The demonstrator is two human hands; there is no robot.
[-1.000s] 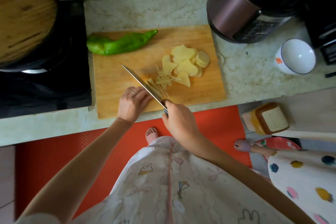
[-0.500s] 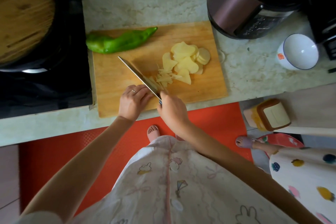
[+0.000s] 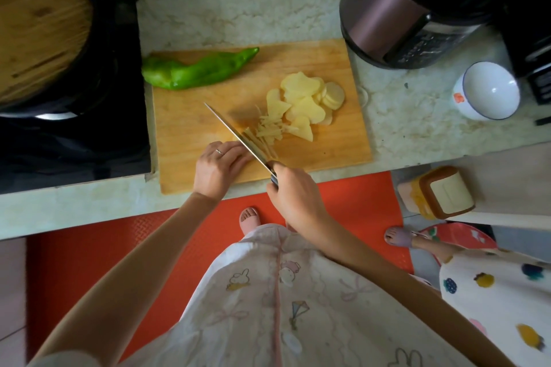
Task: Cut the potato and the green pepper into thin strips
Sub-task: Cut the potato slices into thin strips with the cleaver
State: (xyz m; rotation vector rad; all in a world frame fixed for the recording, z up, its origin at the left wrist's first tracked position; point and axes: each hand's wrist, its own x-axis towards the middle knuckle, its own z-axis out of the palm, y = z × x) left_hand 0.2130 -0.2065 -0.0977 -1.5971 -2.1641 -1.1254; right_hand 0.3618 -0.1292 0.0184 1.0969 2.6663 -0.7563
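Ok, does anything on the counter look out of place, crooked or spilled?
Nothing is spilled. The cutting board sits askew, and its near edge seems to jut past the counter's front edge, over the red mat. The green pepper's thick end also pokes off the board's left edge.

Matt wooden board, glossy green pepper, shiny metal knife, mottled stone counter, glossy white bowl.
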